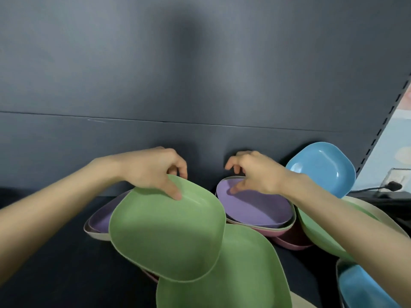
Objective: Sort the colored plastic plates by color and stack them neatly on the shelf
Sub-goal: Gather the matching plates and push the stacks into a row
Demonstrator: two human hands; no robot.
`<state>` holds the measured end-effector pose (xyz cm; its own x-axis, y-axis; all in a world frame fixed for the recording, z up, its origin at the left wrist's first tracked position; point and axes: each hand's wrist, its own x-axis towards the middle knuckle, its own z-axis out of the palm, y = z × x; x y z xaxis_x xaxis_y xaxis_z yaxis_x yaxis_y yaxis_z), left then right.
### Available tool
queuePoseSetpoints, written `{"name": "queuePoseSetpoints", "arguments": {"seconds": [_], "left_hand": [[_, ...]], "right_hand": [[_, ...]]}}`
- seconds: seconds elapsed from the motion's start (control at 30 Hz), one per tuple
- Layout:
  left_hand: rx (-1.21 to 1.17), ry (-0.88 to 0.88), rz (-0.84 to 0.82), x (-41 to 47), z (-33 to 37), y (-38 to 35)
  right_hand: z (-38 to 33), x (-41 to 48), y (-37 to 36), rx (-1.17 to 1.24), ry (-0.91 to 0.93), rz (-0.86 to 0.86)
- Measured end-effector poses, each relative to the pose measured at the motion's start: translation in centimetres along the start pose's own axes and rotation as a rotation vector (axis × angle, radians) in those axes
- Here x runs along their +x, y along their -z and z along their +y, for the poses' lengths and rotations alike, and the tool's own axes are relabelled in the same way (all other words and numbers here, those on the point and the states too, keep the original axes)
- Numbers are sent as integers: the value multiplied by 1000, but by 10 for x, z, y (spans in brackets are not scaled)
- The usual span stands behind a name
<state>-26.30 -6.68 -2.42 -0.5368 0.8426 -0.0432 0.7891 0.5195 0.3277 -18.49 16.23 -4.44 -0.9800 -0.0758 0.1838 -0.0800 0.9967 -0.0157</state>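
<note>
My left hand (155,172) pinches the far rim of a green plate (164,234), thumb inside and fingers behind, holding it tilted above the shelf. A second green plate (240,276) lies under and in front of it. My right hand (253,172) reaches over a purple plate (260,207) that tops a small stack with pink plates (287,241); the thumb touches its inner surface and the fingers curl over its far rim. Another purple plate (102,218) on a beige one sits at the left, partly hidden.
A blue plate (322,167) leans against the back wall at the right. A green plate in a beige one (315,230) lies under my right forearm. Another blue plate (360,287) is at the bottom right. The dark shelf (66,263) and dark back panel (200,74) surround everything.
</note>
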Motion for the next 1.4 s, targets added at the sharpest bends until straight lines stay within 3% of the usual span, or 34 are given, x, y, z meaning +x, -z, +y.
{"name": "queuePoseSetpoints", "arguments": {"seconds": [0.13,0.53,0.83,1.4], "left_hand": [[-56,19,12,-3,0,-3],[-135,24,-29,1,7,-3],[-218,23,0,3,9,-2],[-266,63,109,-4,5,3]], "right_hand": [[1,-3,-4,-101,25,-13],[27,-25,-5,-160,-126,-32],[41,-27,-13,116,-244,103],[37,-34,18,438,-199,342]]}}
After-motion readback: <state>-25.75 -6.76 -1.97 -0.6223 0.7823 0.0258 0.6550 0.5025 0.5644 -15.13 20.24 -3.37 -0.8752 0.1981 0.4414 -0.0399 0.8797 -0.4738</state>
